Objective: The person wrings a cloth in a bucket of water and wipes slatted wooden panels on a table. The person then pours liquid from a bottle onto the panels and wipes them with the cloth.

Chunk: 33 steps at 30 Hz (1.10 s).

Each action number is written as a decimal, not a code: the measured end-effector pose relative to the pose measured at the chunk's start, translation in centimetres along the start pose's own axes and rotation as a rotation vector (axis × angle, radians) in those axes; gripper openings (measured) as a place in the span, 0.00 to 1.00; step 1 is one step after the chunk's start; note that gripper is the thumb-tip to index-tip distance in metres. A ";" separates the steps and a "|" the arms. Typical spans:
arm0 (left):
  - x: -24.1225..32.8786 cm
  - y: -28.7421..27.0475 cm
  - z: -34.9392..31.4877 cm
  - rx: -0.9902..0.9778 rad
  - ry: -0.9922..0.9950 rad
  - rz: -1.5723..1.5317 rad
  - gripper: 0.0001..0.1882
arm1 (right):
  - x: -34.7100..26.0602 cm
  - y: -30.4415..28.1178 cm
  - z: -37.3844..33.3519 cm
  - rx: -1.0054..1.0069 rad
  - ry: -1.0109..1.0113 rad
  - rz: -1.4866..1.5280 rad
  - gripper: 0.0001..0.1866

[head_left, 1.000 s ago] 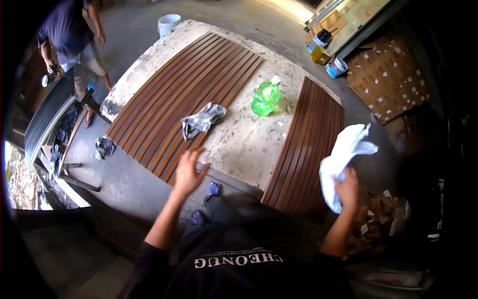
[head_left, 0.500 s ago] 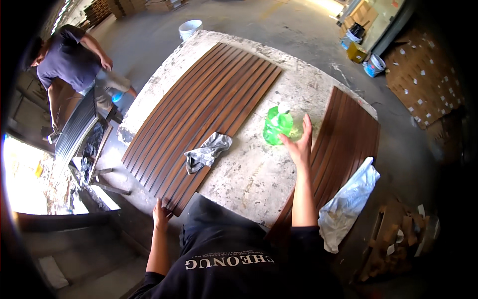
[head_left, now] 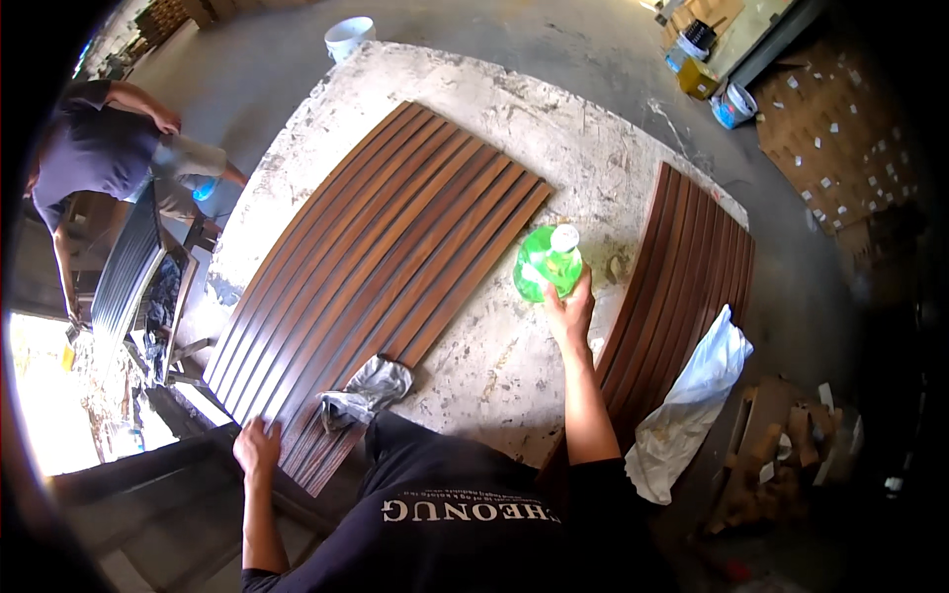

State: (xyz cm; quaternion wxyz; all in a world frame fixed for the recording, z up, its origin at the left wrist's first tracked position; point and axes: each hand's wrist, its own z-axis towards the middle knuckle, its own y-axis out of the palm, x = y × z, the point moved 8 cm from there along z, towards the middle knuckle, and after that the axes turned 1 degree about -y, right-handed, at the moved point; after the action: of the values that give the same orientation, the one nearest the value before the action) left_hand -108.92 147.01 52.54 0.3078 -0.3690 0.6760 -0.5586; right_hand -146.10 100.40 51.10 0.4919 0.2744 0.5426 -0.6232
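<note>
My left hand (head_left: 259, 450) grips the near left corner of a brown slatted wooden panel (head_left: 395, 227) on the table. A crumpled grey rag (head_left: 371, 387) lies on this panel near my body. My right hand (head_left: 570, 311) is closed on the near side of a translucent green bottle (head_left: 547, 265) with a white cap, which stands between the two panels. The second slatted wooden panel (head_left: 672, 267) lies along the table's right side, beside my right forearm.
The worn white tabletop (head_left: 474, 84) shows around the panels. A white plastic bag (head_left: 687, 415) hangs at its right edge. A white bucket (head_left: 349, 38) stands beyond the far edge. At the left, a co-worker (head_left: 99, 148) bends over a dark slatted panel (head_left: 129, 267).
The left panel and its rag have shifted toward me and left, with my left hand at its corner. My right hand has gone from open beside the bottle to closed on it.
</note>
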 end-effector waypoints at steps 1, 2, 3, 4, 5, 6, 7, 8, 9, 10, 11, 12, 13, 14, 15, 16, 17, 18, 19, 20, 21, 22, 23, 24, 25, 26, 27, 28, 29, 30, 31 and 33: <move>5.9 -2.0 -0.2 -0.019 0.100 -0.166 0.23 | -0.1 0.3 -0.4 -0.001 0.008 -0.013 0.30; 10.8 -0.8 -0.2 -0.055 0.407 -0.218 0.33 | -0.1 0.4 -0.3 0.018 -0.013 0.005 0.30; 14.6 0.7 -1.5 -0.246 0.568 -0.157 0.38 | -0.2 0.4 -0.2 0.037 -0.033 0.023 0.30; 17.2 3.5 -1.7 -0.264 0.765 -0.101 0.37 | -0.1 0.6 -0.1 0.046 0.002 0.056 0.29; 18.1 5.2 -0.8 -0.093 0.855 -0.200 0.36 | 0.0 0.4 -0.1 0.038 -0.002 0.071 0.29; 19.8 5.7 0.7 -0.100 0.868 -0.172 0.34 | 0.2 0.6 0.1 0.031 -0.006 0.082 0.28; 21.5 5.3 2.4 -0.050 0.840 -0.220 0.33 | 0.5 0.7 0.5 0.041 -0.002 0.069 0.28; 23.4 4.8 3.8 -0.010 0.799 -0.271 0.32 | 0.3 0.9 0.6 0.015 -0.003 0.098 0.27; 26.1 3.6 4.9 0.060 0.805 -0.249 0.30 | 0.0 0.7 0.2 -0.012 0.002 0.124 0.26; 28.9 2.0 6.6 0.135 0.813 -0.223 0.29 | 0.2 0.4 -0.1 -0.014 0.014 0.112 0.26; 31.1 0.9 8.3 0.107 0.767 -0.256 0.27 | 0.4 0.4 0.0 -0.019 0.024 0.157 0.26; 32.8 0.0 10.1 0.081 0.715 -0.288 0.25 | 0.6 0.5 0.2 -0.027 0.032 0.205 0.25; 34.0 0.2 12.4 -0.041 0.663 -0.397 0.23 | 0.5 0.7 0.3 -0.043 0.055 0.186 0.26; 35.2 0.6 14.1 -0.162 0.613 -0.507 0.21 | 0.8 0.8 0.2 -0.047 0.057 0.182 0.26; 36.3 -0.7 14.1 -0.478 0.437 -1.015 0.25 | 1.2 0.7 0.1 -0.029 0.042 0.145 0.26; 37.7 -1.0 14.6 -0.491 0.535 -1.329 0.25 | 1.5 0.7 -0.1 -0.012 0.026 0.111 0.27; 38.3 -0.5 14.7 -0.708 0.444 -1.553 0.23 | 1.5 0.7 -0.3 0.011 0.048 0.114 0.28; 38.7 -0.2 14.6 -0.927 0.335 -1.768 0.22 | 1.5 1.0 -0.3 0.007 0.054 0.117 0.28; 38.7 1.1 15.0 -1.033 0.209 -1.929 0.16 | 1.2 1.0 -0.3 0.036 0.026 0.100 0.28; 38.7 1.1 14.9 -1.036 0.202 -1.924 0.16 | 1.0 0.7 -0.4 0.068 0.001 0.079 0.28; 38.5 1.5 14.8 -1.054 0.074 -1.951 0.16 | 1.3 0.8 -0.4 0.071 0.010 0.109 0.27; 38.1 2.0 14.8 -1.067 -0.056 -1.974 0.15 | 1.3 0.9 -0.5 0.069 0.017 0.111 0.27; 37.9 1.9 15.2 -1.122 0.140 -1.847 0.23 | 1.3 0.9 -0.5 0.070 0.009 0.113 0.27; 37.4 2.5 15.3 -1.121 0.136 -1.843 0.23 | 1.2 1.0 -0.6 0.070 -0.001 0.116 0.27; 35.8 1.8 16.4 -0.700 0.371 -1.392 0.29 | 1.2 1.0 -0.6 0.070 0.003 0.121 0.27; 35.1 -0.9 16.5 -0.293 0.552 -0.911 0.37 | 1.2 1.0 -0.6 0.069 0.000 0.124 0.26; 35.2 -2.4 15.8 -0.158 0.587 -0.729 0.45 | 1.2 0.9 -0.6 0.069 -0.003 0.127 0.26; 34.9 -2.1 15.9 -0.157 0.588 -0.724 0.45 | 1.1 0.9 -0.5 0.071 -0.001 0.132 0.26; 34.6 -2.1 16.1 -0.134 0.599 -0.673 0.41 | 0.8 0.9 -0.5 0.082 -0.013 0.124 0.26; 34.4 -2.3 16.1 -0.110 0.612 -0.622 0.37 | 0.5 0.8 -0.4 0.093 -0.024 0.115 0.25; 33.8 -1.9 16.3 -0.256 0.524 -0.781 0.30 | 0.5 0.7 -0.4 0.092 -0.028 0.091 0.25; 32.3 1.1 17.0 -0.576 0.292 -1.273 0.16 | 0.1 0.7 -0.4 0.092 -0.040 0.081 0.25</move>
State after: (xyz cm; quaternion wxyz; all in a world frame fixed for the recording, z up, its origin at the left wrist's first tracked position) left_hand -112.39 110.97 48.13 -0.2815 -0.6800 0.4844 -0.4729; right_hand -145.54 100.79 50.62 0.5142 0.3062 0.4919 -0.6324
